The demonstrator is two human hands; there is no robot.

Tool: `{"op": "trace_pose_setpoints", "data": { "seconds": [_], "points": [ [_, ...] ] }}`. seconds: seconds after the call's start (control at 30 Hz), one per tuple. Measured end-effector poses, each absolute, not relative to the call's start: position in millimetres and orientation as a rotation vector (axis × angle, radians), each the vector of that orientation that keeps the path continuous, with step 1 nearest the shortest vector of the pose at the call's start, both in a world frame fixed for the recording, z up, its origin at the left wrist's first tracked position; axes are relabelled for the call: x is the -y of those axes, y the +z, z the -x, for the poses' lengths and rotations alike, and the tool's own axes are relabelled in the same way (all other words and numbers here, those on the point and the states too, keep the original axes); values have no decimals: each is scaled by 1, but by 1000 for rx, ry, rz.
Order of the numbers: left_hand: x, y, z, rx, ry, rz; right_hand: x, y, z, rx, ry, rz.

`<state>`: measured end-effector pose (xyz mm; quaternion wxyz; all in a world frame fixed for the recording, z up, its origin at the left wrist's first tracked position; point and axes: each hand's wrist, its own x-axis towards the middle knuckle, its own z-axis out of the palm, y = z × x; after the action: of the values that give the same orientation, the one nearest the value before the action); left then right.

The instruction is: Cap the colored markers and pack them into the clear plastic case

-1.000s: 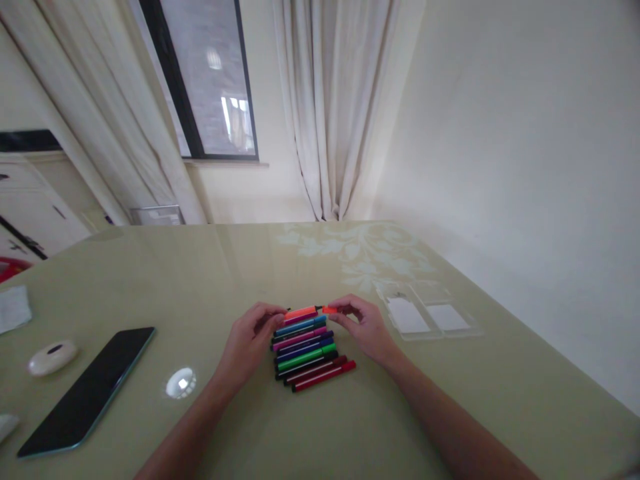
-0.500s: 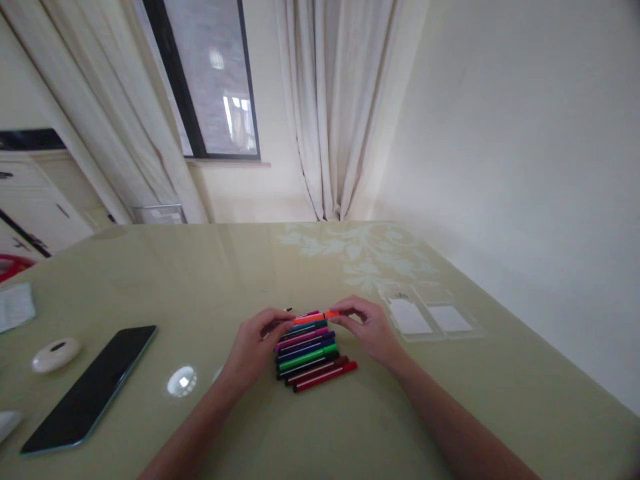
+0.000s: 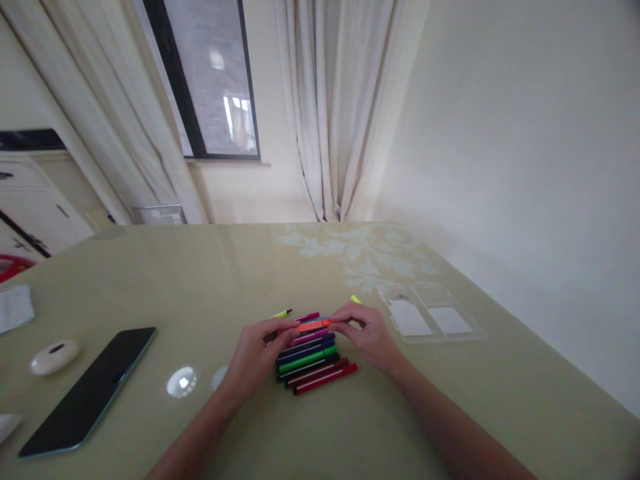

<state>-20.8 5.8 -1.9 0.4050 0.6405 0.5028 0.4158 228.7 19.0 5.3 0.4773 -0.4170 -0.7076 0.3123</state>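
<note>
A row of several coloured marker pens (image 3: 313, 360) lies side by side on the pale green table (image 3: 320, 413), red ones nearest me, then green, blue and purple. Both hands pinch an orange marker (image 3: 311, 326) just above the row's far side: my left hand (image 3: 257, 350) holds its left end, my right hand (image 3: 367, 333) its right end. A magenta marker (image 3: 306, 317) lies just beyond it. A yellow marker (image 3: 283, 313) lies behind my left hand, and a small yellow cap (image 3: 355, 299) behind my right hand.
An open clear plastic case (image 3: 433, 319) lies right of my right hand. A black phone (image 3: 87, 390) and a white oval object (image 3: 54, 357) lie at the left, with white paper (image 3: 15, 308) beyond. A wall runs along the table's right side; window and curtains stand behind.
The orange marker's cap, apart from the pen a second ago, now sits on it. Both hands have brought the pen down nearer the row. The yellow marker and cap have come into view.
</note>
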Motion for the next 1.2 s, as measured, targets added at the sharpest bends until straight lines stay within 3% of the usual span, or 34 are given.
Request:
{"op": "trace_pose_setpoints", "data": {
  "seconds": [0.13,0.3,0.63,0.93,1.2],
  "points": [
    [-7,0,22,-1371,1053,-1817,-23,9,-232,1690,753,1099],
    [-15,-9,29,-1511,1053,-2026,-42,-2,-257,1540,463,1358],
    [-21,-16,38,-1612,939,-2231,-51,-26,-267,2026,15,1636],
    [-30,-22,63,-1851,813,-2127,-49,-22,-265,2016,103,1660],
    [-35,-21,78,-1801,738,-2039,-43,-13,-252,1655,576,1383]
  ]
}}
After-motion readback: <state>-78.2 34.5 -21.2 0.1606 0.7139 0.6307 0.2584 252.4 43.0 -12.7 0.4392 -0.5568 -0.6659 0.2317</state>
